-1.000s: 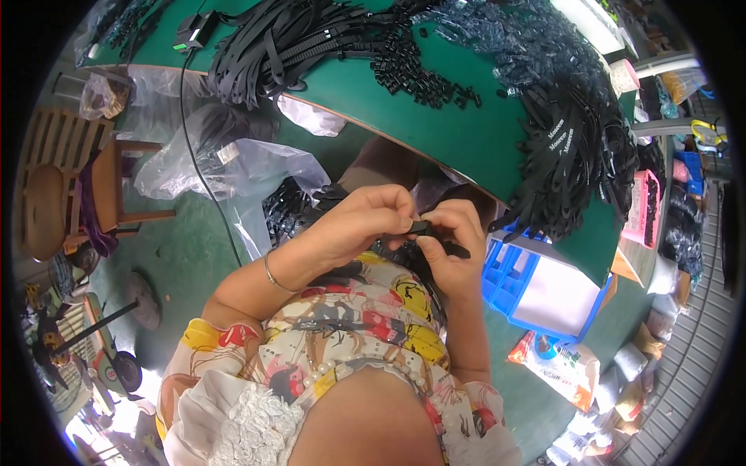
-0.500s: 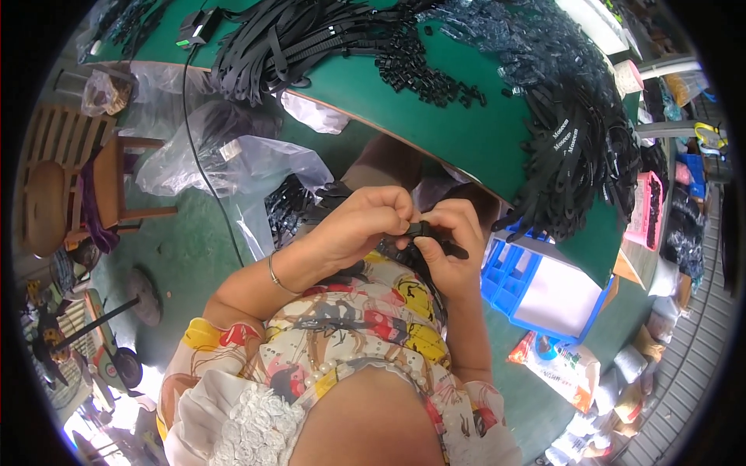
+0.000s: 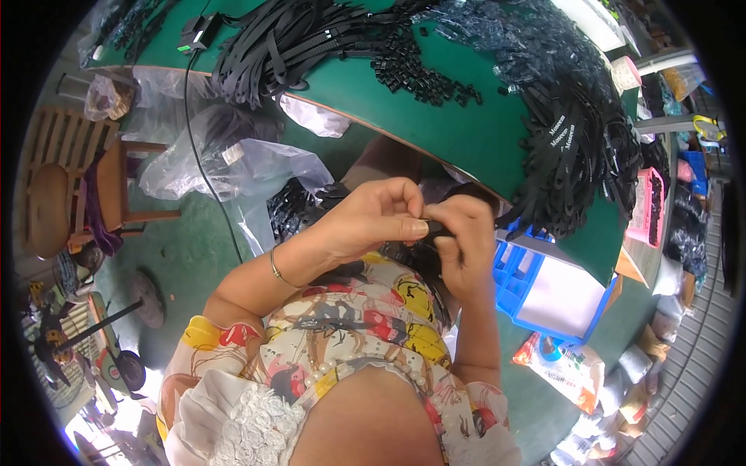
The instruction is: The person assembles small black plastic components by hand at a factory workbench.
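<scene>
My two hands meet in front of my waist, closed around a small piece of black strap (image 3: 437,228). My left hand (image 3: 365,221) pinches at its near end, thumb against bent fingers. Curled fingers of my right hand (image 3: 465,237) grip the strap from the other side and hide most of it. Whether a buckle is on it, I cannot tell. Beyond my hands, the green table (image 3: 466,144) carries a pile of small black plastic buckles (image 3: 416,74) and a thick bundle of black straps (image 3: 272,50). More black straps (image 3: 571,155) hang over its right edge.
A heap of clear-wrapped dark pieces (image 3: 521,39) covers the table's far right. Below that side stands a blue plastic crate (image 3: 563,303), with a printed bag (image 3: 563,369) beside it. Plastic sheeting (image 3: 249,167), a black cable (image 3: 206,167) and a wooden chair (image 3: 113,190) are at left.
Both hands have shifted slightly, my right hand moving a little up and right. The strap end that stuck out past my right fingers is now hidden.
</scene>
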`<act>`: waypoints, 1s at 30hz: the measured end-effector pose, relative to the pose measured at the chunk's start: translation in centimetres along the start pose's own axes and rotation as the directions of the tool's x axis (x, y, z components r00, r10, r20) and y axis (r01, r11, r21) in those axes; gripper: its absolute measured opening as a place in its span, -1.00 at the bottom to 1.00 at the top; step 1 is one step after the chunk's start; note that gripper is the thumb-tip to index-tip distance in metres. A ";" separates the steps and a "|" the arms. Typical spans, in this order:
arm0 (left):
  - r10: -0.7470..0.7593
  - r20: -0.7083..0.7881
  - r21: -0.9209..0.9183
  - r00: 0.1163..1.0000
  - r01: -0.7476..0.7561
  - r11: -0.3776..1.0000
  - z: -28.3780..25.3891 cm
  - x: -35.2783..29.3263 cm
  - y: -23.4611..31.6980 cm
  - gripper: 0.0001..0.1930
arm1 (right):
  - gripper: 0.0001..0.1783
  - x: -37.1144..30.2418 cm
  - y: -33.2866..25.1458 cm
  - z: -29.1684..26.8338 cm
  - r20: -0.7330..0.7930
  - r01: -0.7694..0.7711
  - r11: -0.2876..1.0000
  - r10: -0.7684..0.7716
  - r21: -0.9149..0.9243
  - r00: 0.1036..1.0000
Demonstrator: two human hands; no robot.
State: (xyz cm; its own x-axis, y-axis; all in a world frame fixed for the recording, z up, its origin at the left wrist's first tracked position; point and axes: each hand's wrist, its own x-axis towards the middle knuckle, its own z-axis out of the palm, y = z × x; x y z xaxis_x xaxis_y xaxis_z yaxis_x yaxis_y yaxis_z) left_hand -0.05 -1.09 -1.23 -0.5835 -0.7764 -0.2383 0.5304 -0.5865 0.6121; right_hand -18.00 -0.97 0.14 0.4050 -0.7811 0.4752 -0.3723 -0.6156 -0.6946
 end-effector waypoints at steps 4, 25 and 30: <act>0.262 -0.042 0.373 0.964 -0.228 0.899 0.2 0.5 -0.3 -0.78 | -0.82 -2.0 -0.4 -0.7 -0.129 -0.457 0.836 0.512 0.305 0.850; -0.115 0.168 0.183 0.979 0.084 0.980 2.5 0.0 -1.8 -0.81 | -0.69 -5.4 -1.4 0.3 0.115 -0.297 0.290 0.512 0.910 0.851; -0.082 0.179 -0.021 0.980 0.087 0.996 2.5 0.0 -3.4 -0.79 | -0.70 -5.4 -1.6 0.8 0.000 -0.056 0.117 0.427 0.992 0.904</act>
State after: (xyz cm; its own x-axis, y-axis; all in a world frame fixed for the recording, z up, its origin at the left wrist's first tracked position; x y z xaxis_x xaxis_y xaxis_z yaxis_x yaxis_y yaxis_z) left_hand -3.38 1.43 -1.45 -0.7257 -0.6719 -0.1483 0.4908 -0.6565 0.5728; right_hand -18.94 4.28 -1.74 0.2075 -0.9692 0.1327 0.7618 0.0750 -0.6434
